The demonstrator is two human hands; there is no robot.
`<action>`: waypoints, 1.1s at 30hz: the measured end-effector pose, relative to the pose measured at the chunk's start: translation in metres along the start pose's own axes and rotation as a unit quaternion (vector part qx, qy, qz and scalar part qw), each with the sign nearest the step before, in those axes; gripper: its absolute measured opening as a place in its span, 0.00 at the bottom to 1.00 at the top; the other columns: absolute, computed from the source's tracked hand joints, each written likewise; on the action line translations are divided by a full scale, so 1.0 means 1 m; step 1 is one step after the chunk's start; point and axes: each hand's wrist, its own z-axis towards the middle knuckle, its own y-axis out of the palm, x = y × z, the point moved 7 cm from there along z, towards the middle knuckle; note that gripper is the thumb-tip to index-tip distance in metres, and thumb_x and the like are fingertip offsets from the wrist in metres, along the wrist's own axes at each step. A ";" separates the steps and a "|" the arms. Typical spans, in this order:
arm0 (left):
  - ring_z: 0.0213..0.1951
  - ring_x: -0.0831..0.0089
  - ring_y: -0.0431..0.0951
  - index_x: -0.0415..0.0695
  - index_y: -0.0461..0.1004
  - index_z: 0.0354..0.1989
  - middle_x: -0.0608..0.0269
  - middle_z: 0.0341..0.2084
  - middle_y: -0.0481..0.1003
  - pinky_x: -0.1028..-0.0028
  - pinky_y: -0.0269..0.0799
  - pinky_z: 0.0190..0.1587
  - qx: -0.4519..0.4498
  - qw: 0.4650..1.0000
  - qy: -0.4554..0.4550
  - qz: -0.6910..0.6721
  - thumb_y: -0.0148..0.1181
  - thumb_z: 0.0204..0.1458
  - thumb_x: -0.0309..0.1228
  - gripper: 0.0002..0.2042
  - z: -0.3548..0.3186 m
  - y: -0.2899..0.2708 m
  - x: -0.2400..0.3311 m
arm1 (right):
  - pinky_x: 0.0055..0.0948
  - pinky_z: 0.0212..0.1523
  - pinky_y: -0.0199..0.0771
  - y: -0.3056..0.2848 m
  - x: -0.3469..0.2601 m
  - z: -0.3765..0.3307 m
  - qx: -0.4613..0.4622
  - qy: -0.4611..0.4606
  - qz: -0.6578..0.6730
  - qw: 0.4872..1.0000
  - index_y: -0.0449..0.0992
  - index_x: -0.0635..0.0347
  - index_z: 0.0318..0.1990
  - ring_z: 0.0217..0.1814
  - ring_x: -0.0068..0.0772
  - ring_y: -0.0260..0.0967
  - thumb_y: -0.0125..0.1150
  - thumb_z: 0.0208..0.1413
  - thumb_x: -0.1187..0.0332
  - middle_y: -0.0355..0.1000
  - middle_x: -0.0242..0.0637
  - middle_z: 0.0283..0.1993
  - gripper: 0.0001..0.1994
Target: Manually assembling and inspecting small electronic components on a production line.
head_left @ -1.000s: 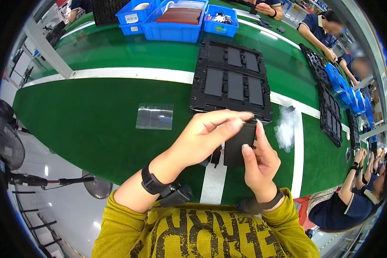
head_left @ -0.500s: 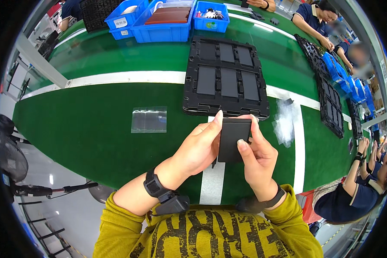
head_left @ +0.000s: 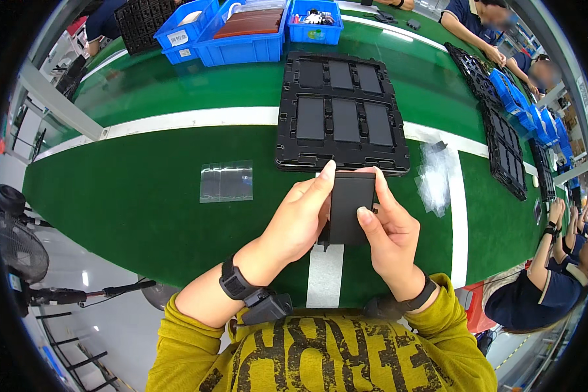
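Observation:
Between my hands, above the green table, is a flat black rectangular device (head_left: 351, 219), held upright. My left hand (head_left: 300, 212) grips its left edge, thumb along the top corner. My right hand (head_left: 392, 238) holds the right side, with its thumb pressed on the front face and a finger at the top right corner. A small dark piece sticks out at the lower left; its kind is unclear. Just beyond my hands lies a black plastic tray (head_left: 340, 157), its pockets holding several similar dark rectangular pieces (head_left: 345, 121).
Left of my hands lies a clear plastic bag (head_left: 226, 181); to the right is a pile of clear plastic film (head_left: 434, 176). Blue bins (head_left: 242, 49) stand at the back. More black trays (head_left: 503, 150) line the right side, where co-workers (head_left: 536, 294) sit. A fan (head_left: 19, 245) stands at left.
The device has shifted slightly left and tilted, so more of its left side edge shows. Both hands keep their hold. The view has moved a little.

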 end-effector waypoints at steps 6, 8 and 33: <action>0.52 0.65 0.69 0.33 0.63 0.55 0.53 0.51 0.68 0.66 0.61 0.56 -0.049 0.997 -0.018 -0.058 0.32 0.62 0.45 0.27 -0.002 0.002 0.010 | 0.09 0.33 0.61 -0.003 0.000 -0.005 -0.005 -0.004 -0.005 1.000 0.54 0.63 0.63 0.31 0.08 0.60 0.51 0.56 0.79 0.70 0.28 0.38 0.26; 0.49 0.70 0.70 0.35 0.63 0.56 0.56 0.49 0.70 0.70 0.63 0.54 -0.036 0.976 0.143 0.163 0.41 0.60 0.38 0.21 -0.007 -0.005 0.033 | 0.09 0.32 0.60 -0.005 0.005 -0.005 -0.004 -0.008 -0.010 1.000 0.54 0.63 0.63 0.30 0.08 0.58 0.51 0.56 0.79 0.69 0.27 0.37 0.26; 0.35 0.81 0.70 0.36 0.55 0.59 0.68 0.27 0.70 0.79 0.64 0.44 0.022 0.946 0.207 0.248 0.61 0.41 0.15 0.33 -0.030 -0.001 0.060 | 0.42 0.57 0.63 0.019 0.016 -0.012 -0.255 0.196 0.353 0.879 0.63 0.72 0.55 0.55 0.47 0.65 0.45 0.61 0.59 0.64 0.53 0.54 0.23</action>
